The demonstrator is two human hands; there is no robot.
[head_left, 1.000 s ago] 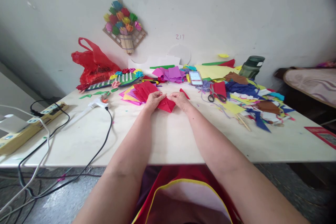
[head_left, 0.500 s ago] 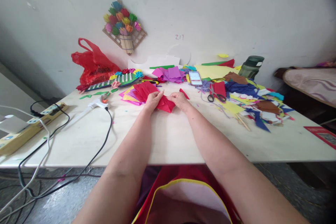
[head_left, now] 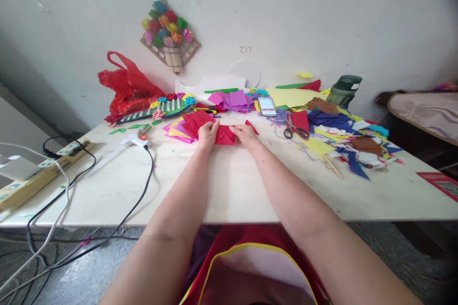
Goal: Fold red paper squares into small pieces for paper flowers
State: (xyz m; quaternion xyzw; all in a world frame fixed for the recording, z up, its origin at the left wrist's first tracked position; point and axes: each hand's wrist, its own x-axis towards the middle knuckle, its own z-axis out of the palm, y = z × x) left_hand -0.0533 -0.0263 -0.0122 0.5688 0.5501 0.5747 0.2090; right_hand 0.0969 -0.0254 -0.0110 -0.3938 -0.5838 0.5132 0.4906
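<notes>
A small red paper piece (head_left: 225, 134) lies on the pale table (head_left: 229, 186), held from both sides. My left hand (head_left: 208, 134) pinches its left edge with the fingers closed. My right hand (head_left: 245, 135) pinches its right edge the same way. The paper looks folded, with creases showing. Just behind the left hand is a fanned stack of red, pink and yellow paper squares (head_left: 188, 126).
Scissors (head_left: 293, 130) lie right of my hands amid scattered coloured paper scraps (head_left: 343, 138). A glue gun (head_left: 134, 139) with a black cord, a power strip (head_left: 39, 171) and a red plastic bag (head_left: 129, 86) are on the left. A dark green bottle (head_left: 344, 90) stands at the back right.
Both hands stayed on the red paper; the piece has gone from a diamond with a point toward me to a flatter, rectangular shape between the fingers.
</notes>
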